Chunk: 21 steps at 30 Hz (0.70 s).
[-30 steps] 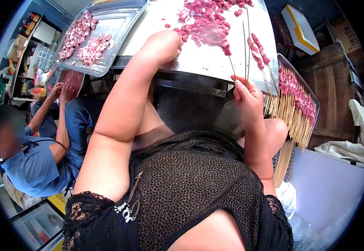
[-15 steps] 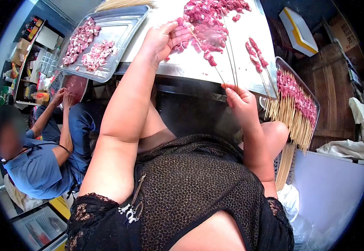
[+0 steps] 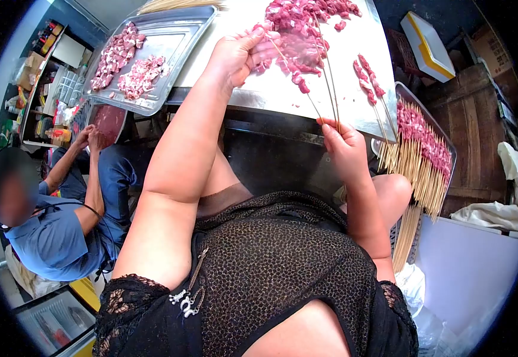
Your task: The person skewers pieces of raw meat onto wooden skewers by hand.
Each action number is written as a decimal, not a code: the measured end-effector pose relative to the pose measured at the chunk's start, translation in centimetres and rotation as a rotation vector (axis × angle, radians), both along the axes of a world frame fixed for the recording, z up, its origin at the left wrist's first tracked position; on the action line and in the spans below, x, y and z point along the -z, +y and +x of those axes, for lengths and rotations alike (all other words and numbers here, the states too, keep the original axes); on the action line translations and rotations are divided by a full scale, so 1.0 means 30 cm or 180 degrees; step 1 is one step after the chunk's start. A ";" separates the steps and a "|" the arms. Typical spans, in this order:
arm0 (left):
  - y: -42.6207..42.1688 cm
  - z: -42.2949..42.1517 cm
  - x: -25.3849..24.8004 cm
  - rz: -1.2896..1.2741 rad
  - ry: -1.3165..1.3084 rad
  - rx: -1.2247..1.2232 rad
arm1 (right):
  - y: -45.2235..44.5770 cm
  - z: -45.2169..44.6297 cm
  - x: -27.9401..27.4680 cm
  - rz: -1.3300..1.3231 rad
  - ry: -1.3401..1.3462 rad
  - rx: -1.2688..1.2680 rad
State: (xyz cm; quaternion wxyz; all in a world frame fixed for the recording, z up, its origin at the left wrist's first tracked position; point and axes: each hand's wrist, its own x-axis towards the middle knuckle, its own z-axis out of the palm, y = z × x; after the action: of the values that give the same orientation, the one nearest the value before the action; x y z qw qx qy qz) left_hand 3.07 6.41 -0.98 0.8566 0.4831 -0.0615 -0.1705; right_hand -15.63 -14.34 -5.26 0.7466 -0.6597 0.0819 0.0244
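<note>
My left hand (image 3: 235, 56) is at the left of the meat pile (image 3: 306, 18), its thumb and forefinger pinching a piece of meat (image 3: 262, 28) at the tip of a skewer. My right hand (image 3: 343, 144) is closed on the lower ends of several thin skewers below the table's front edge. One of these skewers carries meat pieces (image 3: 300, 82) and slants up to my left hand; the others look bare. Two loaded skewers (image 3: 367, 80) lie on the metal table (image 3: 271, 95) to the right.
A metal tray (image 3: 175, 65) with two heaps of meat stands at the left. At the right, another tray (image 3: 451, 149) holds many loaded skewers. A person in blue (image 3: 56, 238) sits at the left, hands near a reddish container (image 3: 109, 122).
My left hand has moved up from the table's edge area and turned, showing its palm, with meat at its fingertips. My right hand and its skewers have shifted slightly left.
</note>
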 end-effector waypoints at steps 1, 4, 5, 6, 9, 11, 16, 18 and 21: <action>-0.002 0.000 -0.003 -0.0117 -0.0044 0.0128 | 0.000 0.001 -0.003 -0.0067 0.0019 0.0019; -0.012 -0.013 -0.017 -0.0104 -0.0029 0.0161 | -0.002 0.000 -0.005 -0.0171 0.0053 0.0076; -0.013 -0.018 -0.021 -0.0104 -0.0025 0.0159 | -0.003 -0.001 -0.004 -0.0208 0.0069 0.0112; -0.016 -0.023 -0.025 -0.0069 -0.0045 0.0147 | -0.005 -0.001 0.001 -0.0208 0.0072 0.0111; -0.025 -0.042 -0.043 -0.0033 -0.0033 0.0130 | -0.007 0.001 0.013 -0.0143 0.0004 0.0187; -0.031 -0.049 -0.052 -0.0036 -0.0004 0.0117 | -0.005 0.002 0.015 -0.0185 -0.0057 0.0230; -0.031 -0.045 -0.044 0.0118 -0.0059 0.0292 | -0.014 0.005 0.011 -0.0395 -0.0112 0.0253; -0.043 -0.051 -0.036 0.0011 -0.0061 0.0290 | -0.017 0.010 -0.004 -0.0564 -0.0142 0.0231; -0.051 -0.058 -0.044 -0.0120 -0.0077 0.0319 | -0.017 0.016 -0.015 -0.0504 -0.0213 0.0178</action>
State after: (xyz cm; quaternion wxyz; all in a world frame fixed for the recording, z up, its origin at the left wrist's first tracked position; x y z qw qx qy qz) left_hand 1.33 4.88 0.34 0.8551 0.4653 -0.0992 -0.2061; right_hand -15.14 -14.84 -4.81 0.6948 -0.7146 0.0769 -0.0250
